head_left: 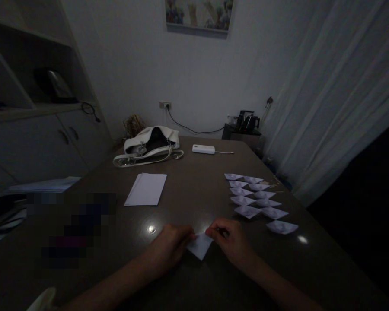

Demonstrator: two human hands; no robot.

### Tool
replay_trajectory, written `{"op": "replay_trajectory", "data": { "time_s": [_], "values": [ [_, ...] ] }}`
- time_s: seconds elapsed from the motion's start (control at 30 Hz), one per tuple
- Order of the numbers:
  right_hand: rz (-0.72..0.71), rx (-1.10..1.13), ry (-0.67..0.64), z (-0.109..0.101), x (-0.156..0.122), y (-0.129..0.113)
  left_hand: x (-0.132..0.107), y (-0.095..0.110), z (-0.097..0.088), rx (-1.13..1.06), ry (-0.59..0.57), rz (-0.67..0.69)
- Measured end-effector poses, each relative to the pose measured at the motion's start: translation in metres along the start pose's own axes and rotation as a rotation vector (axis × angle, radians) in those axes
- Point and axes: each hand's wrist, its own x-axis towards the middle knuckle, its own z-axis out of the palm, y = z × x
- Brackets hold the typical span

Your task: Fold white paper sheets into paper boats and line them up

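Note:
A small folded piece of white paper (200, 245) lies on the dark table (188, 185) near its front edge. My left hand (170, 249) pinches its left side with closed fingers. My right hand (230, 239) pinches its upper right corner, fingers curled. To the right, several finished folded paper boats (256, 201) lie in two rows. A stack of blank white sheets (146, 189) rests further back, left of centre.
A white handbag (149, 146) sits at the far left of the table, with a white power bank (203, 149) and its cable beside it. Shelves and cabinets stand on the left, a curtain on the right. A kettle stands on a low stand (244, 125) by the wall.

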Motion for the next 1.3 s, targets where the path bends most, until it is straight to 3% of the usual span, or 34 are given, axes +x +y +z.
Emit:
{"op": "replay_trajectory", "data": {
  "time_s": [0.17,0.43,0.57,0.7,0.83,1.1,1.3],
  "values": [
    [0.014,0.043,-0.047,-0.004,-0.001,-0.004,-0.001,-0.001,-0.001,-0.037,-0.036,0.02],
    [0.196,0.282,0.002,-0.011,0.01,0.019,0.001,-0.012,-0.006,-0.045,-0.046,0.005],
    [0.159,0.248,-0.011,-0.014,0.009,0.015,0.0,-0.007,-0.007,0.034,-0.085,0.037],
    [0.079,0.188,-0.082,-0.01,0.002,0.001,-0.004,-0.003,-0.002,0.217,-0.131,0.171],
    [0.03,0.254,-0.13,-0.003,-0.004,-0.006,-0.007,-0.006,0.007,0.195,-0.119,0.226],
    [0.11,0.442,-0.063,0.0,-0.002,0.002,-0.007,0.004,0.005,-0.212,-0.058,0.003],
    [0.146,0.522,-0.036,0.0,0.0,0.004,-0.001,-0.001,0.02,-1.096,-0.303,-0.148]
  ]
}}
